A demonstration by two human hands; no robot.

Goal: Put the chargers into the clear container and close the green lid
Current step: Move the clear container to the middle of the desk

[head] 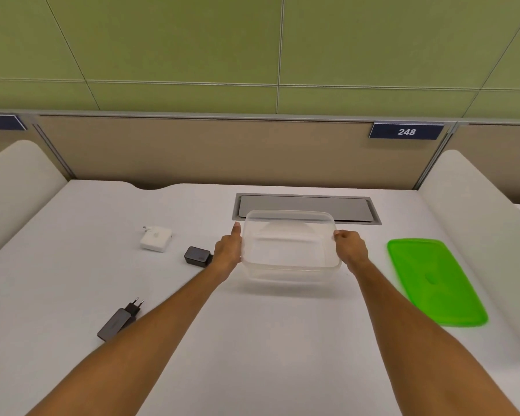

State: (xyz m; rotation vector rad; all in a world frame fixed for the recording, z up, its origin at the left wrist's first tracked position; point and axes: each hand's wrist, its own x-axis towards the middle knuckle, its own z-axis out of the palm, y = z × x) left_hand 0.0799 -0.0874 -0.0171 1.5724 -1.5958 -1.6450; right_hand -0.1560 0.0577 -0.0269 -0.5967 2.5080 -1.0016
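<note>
The clear container (290, 267) is in the middle of the white table, tilted toward me and lifted slightly, with nothing inside. My left hand (227, 250) grips its left wall and my right hand (350, 249) grips its right wall. The green lid (433, 280) lies flat to the right. Three chargers lie to the left: a white charger (156, 238) farthest back, a small black charger (197, 256) right beside my left wrist, and a long dark charger (119, 321) with its plug prongs up, near my left forearm.
A grey cable hatch (306, 207) is set into the table (267, 340) just behind the container. Beige partition panels stand at the back, and white rounded dividers (475, 205) flank the desk on both sides.
</note>
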